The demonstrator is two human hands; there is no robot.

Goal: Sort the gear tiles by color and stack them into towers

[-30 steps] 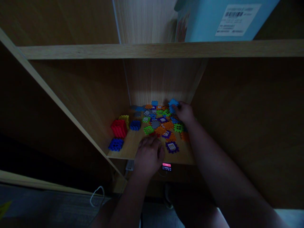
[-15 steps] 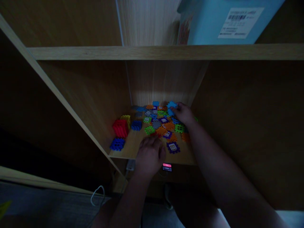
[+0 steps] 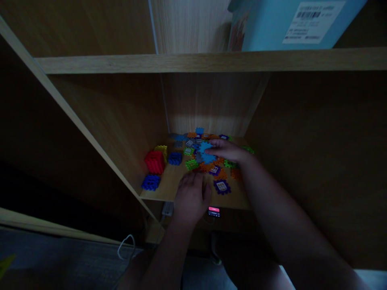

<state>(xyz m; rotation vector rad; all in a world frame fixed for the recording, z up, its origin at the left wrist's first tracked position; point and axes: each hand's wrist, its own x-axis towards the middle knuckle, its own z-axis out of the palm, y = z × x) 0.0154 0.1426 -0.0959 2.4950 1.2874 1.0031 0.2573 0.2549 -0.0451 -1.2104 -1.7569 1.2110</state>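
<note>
My right hand [image 3: 225, 150] pinches light blue interlocking tiles [image 3: 207, 152] with notched edges, held over the loose pile. It looks like two blue pieces together, but I cannot tell whether they are joined. At the shelf's front, my left hand [image 3: 192, 195] rests with its thumb apart from its bent fingers and nothing visible in it. Its fingertips lie close to a red piece, mostly hidden. Around the hands are a green tile [image 3: 191, 164], an orange tile [image 3: 207, 166] and a purple tile with a white window pattern [image 3: 222, 187].
On the shelf's left side stand a red stack [image 3: 155, 162], a yellow stack [image 3: 161, 152] and two dark blue stacks, one a blue stack [image 3: 150, 182] near the edge. A light blue box [image 3: 266, 28] sits on the upper shelf [image 3: 193, 62]. Below lies a lit phone [image 3: 214, 212].
My right hand has moved left and toward me with the light blue tiles, from the pile's back right to over its middle. My left hand has hardly moved. The view has shifted slightly.
</note>
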